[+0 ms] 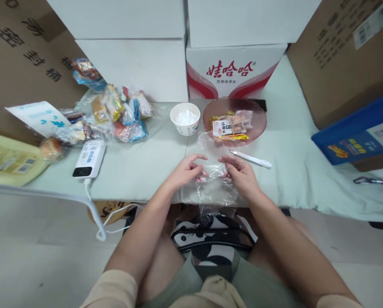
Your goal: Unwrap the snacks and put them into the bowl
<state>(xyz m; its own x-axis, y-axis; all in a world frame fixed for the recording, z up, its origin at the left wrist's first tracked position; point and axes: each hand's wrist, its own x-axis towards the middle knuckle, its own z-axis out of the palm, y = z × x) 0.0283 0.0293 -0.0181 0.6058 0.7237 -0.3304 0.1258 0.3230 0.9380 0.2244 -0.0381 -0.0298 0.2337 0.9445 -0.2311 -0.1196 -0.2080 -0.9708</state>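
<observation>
The clear plastic bag [215, 190] is between the person's hands, its sides gripped in the bent fingers of the left hand [190, 170] and right hand [240, 174]. Its lower end hangs past the near edge of the tabletop [294, 171].

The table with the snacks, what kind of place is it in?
Perhaps a home or dorm room: a cloth-covered table, wrapped snacks piled on it, white boxes stacked at the back.

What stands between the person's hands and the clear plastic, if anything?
Nothing visible: left hand and right hand both touch the clear plastic. The white pen-like tool lies beyond the right hand, not between.
</observation>
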